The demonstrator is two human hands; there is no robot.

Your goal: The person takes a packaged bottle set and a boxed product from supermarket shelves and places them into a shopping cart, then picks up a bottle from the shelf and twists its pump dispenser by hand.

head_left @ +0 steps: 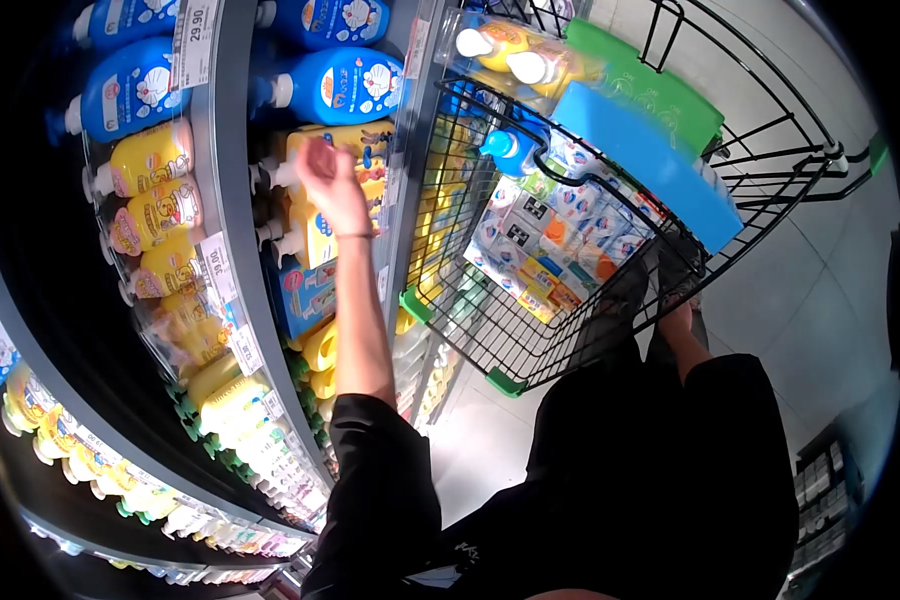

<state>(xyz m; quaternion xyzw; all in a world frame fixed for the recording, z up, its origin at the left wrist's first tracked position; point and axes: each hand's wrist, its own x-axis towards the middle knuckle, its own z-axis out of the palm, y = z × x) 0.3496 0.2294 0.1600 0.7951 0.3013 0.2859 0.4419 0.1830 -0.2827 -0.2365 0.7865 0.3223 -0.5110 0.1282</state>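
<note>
My left hand [330, 185] reaches to the shelf on the left, palm partly showing. Its fingers are loosely curled with a gap at the thumb, and nothing shows in them. Close beside it stand yellow pump bottles [315, 240] with white tops. Above the hand lies a blue cartoon-printed pump bottle [355, 85]. On the right, part of my right forearm [680, 335] comes out of a black sleeve near the side of the wire shopping cart [570, 355]. The hand itself cannot be made out there.
The cart holds a blue box [640, 150], a green package [650, 85], a blue-capped bottle [510, 150] and patterned packs [555, 235]. Shelves with price labels [218, 265] and rows of bottles run along the left. Pale floor tiles [770, 270] lie to the right.
</note>
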